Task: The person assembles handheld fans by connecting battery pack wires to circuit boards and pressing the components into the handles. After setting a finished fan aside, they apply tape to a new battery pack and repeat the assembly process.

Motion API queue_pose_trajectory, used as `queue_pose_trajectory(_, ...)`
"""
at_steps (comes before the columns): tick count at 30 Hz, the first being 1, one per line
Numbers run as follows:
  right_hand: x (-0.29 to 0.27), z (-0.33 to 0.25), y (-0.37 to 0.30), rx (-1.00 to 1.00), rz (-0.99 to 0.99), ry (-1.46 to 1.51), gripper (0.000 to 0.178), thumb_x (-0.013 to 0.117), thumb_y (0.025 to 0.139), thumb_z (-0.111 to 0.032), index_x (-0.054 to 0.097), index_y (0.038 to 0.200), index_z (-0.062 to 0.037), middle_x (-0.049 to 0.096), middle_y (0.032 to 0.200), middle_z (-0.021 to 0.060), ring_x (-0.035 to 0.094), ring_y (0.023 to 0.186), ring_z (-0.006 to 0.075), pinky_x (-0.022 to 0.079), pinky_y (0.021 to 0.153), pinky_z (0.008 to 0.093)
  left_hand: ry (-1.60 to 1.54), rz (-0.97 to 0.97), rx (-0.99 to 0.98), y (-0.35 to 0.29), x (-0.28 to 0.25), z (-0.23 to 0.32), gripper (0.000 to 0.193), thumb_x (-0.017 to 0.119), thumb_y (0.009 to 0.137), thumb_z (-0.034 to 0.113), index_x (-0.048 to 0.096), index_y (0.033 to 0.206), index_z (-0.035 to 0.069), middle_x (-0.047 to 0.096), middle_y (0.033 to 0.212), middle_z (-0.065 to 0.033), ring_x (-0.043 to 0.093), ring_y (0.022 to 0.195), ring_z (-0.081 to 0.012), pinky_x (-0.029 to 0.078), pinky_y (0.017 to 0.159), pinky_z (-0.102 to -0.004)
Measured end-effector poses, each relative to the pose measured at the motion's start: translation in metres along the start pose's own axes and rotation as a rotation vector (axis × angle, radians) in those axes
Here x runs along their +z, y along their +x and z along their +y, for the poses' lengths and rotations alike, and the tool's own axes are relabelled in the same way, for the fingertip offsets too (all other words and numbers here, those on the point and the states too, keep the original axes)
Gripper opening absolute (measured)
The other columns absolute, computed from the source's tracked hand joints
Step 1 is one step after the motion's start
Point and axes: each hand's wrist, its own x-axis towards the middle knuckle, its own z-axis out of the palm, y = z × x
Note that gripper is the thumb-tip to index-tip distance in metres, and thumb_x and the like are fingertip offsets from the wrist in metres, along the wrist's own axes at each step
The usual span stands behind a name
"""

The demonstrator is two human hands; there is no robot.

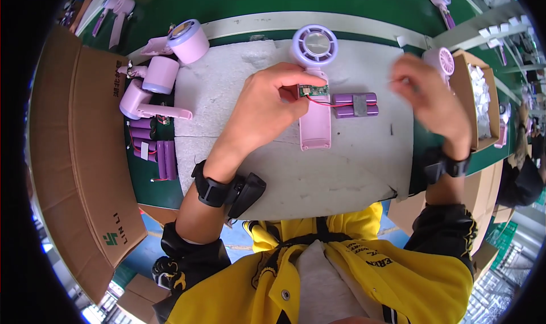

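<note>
A pink and lavender handheld fan (315, 128) lies on the grey foam mat with its round head away from me and its handle shell opened. At the top of the handle, my left hand (267, 105) pinches a small green circuit board (319, 89) between thumb and fingers. Red and black wires run from the board to a purple two-cell battery pack (344, 111), which rests on the mat right of the handle. My right hand (424, 96) is raised over the mat's right side, slightly blurred. Its fingers are curled together; what they hold is too small to name.
Several fan parts (162, 73) and purple batteries (166, 159) lie left of the foam mat (256, 170). A tall cardboard box (74, 153) stands at far left. On the right are another fan head (439, 62) and an open carton (497, 105) of white pieces.
</note>
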Motion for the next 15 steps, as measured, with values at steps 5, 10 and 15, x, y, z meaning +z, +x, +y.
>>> queue_pose_trajectory(5, -0.108, 0.044, -0.066, 0.716, 0.29, -0.53, 0.015, 0.064, 0.09, -0.008, 0.062, 0.101, 0.0009, 0.063, 0.085, 0.0093, 0.058, 0.077, 0.0134, 0.046, 0.067, 0.0264, 0.024, -0.002, 0.007, 0.005, 0.009, 0.003, 0.034, 0.062, 0.073, -0.005, 0.073, 0.103, 0.005, 0.068, 0.096, -0.0105, 0.064, 0.075, -0.0173, 0.053, 0.071, -0.0274)
queue_pose_trajectory(10, -0.035, -0.017, -0.016, 0.431, 0.44, -0.152, 0.022, 0.07, 0.082, -0.008, 0.063, 0.102, -0.0007, 0.066, 0.093, 0.0106, 0.063, 0.083, 0.0208, 0.05, 0.075, 0.0301, 0.068, -0.056, -0.028, 0.003, 0.004, 0.002, 0.037, 0.064, 0.076, -0.007, 0.073, 0.109, 0.007, 0.066, 0.106, -0.0072, 0.062, 0.085, -0.0136, 0.051, 0.076, -0.0258)
queue_pose_trajectory(15, 0.039, -0.031, 0.009, -0.162, -0.021, 0.008, 0.037, 0.078, 0.069, -0.004, 0.062, 0.103, -0.0038, 0.062, 0.102, 0.01, 0.06, 0.095, 0.0279, 0.051, 0.077, 0.0332, 0.087, -0.07, -0.03, 0.002, -0.002, 0.002, 0.038, 0.065, 0.076, -0.006, 0.073, 0.11, 0.008, 0.067, 0.105, -0.0075, 0.063, 0.084, -0.0139, 0.051, 0.075, -0.026)
